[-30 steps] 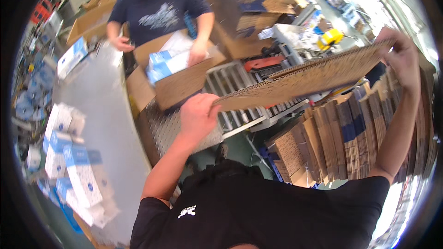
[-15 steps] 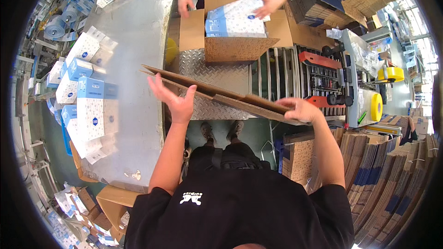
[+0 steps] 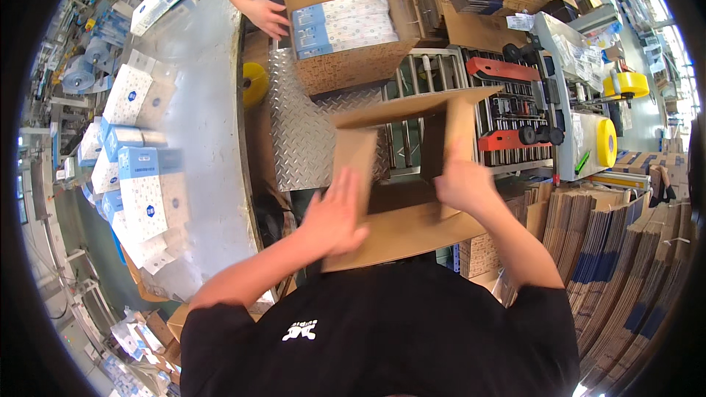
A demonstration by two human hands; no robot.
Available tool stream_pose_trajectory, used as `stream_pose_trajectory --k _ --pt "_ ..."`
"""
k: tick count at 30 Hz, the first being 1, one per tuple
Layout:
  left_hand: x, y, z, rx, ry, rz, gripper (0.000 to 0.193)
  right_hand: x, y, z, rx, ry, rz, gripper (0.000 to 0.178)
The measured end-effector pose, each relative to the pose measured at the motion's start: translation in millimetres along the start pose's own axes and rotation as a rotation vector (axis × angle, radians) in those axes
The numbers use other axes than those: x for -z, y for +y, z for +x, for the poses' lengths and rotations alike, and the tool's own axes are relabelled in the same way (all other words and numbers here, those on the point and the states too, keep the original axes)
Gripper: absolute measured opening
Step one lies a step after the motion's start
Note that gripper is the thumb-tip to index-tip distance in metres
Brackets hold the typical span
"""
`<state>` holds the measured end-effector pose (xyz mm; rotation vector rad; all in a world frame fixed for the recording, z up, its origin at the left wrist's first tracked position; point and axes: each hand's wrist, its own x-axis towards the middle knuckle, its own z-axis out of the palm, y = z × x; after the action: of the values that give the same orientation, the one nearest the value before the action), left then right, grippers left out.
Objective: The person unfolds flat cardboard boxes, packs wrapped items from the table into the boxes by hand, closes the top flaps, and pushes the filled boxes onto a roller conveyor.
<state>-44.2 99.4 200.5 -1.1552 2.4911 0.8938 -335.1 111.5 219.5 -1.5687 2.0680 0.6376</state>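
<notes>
In front of me an opened-out cardboard box (image 3: 412, 239) stands with its flaps raised and its inside showing. My left hand (image 3: 334, 217) lies against its left flap, fingers stretched out. At the right flap, my right hand (image 3: 467, 184) is closed on the cardboard, somewhat smeared by motion. Beyond it, a full carton (image 3: 353, 70) holds blue-and-white packs (image 3: 346, 23) in rows. A co-worker's hands are at that carton, one by its left side and one over its far right corner.
A metal table (image 3: 209, 103) with several blue-and-white packs (image 3: 143, 195) runs along the left. A roller conveyor with a red-armed taping machine (image 3: 507, 103) stands at the right. Stacks of flat cardboard (image 3: 588, 250) fill the lower right. A patterned metal plate (image 3: 294, 140) lies ahead.
The folded cardboard between my hands has been opened into a box. My left hand moved down and right. The co-worker's carton shifted slightly left, its packs now lying level inside.
</notes>
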Motion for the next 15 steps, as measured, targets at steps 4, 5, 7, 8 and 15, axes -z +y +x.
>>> stream_pose_trajectory --k 4,5,7,8,15 --pt "-43 -12 86 -0.176 -0.102 0.371 0.093 -83 59 59 0.227 -0.38 0.196 0.11" --pt "-36 -17 106 -0.181 -0.094 0.38 0.093 -81 80 53 0.39 -0.527 0.363 0.107" --pt "-32 -20 113 -0.136 0.013 0.575 0.088 -85 87 -9 0.529 -0.684 0.584 0.103" --pt "-18 -24 128 -0.137 0.013 0.587 0.088 -74 84 -19 0.661 -0.375 0.306 0.097" --pt "1 1 108 -0.28 0.349 0.063 0.092 -83 81 44 -0.154 0.019 0.669 0.101"
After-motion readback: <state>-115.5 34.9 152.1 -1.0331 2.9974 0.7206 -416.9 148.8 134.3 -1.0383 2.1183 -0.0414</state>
